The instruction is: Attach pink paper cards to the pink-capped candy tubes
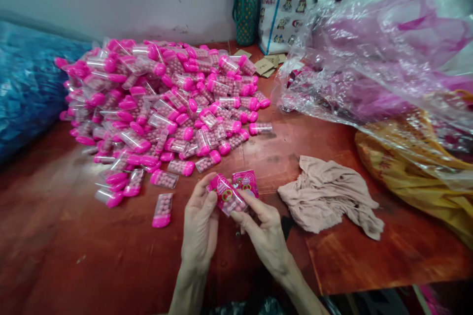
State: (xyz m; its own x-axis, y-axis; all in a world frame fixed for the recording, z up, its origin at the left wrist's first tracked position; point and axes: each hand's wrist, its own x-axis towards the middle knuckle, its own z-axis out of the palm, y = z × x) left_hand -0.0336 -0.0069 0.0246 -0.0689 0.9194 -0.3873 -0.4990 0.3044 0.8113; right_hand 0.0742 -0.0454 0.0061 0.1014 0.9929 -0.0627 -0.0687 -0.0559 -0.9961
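Observation:
Between my two hands is a small clear candy box of pale pink balls, its upper end covered by a printed magenta sleeve. My left hand grips the sleeved end, thumb in front. The lower end is pinched by the thumb and forefinger of my right hand. Just behind lies a magenta printed label piece on the table. Left of my hands, one pink-capped candy box lies apart from a large heap of similar candy boxes.
A crumpled beige cloth lies right of my hands on the red table. Clear and purple plastic bags and a yellow bag fill the right side. A blue bag stands left; a white tote is by the wall.

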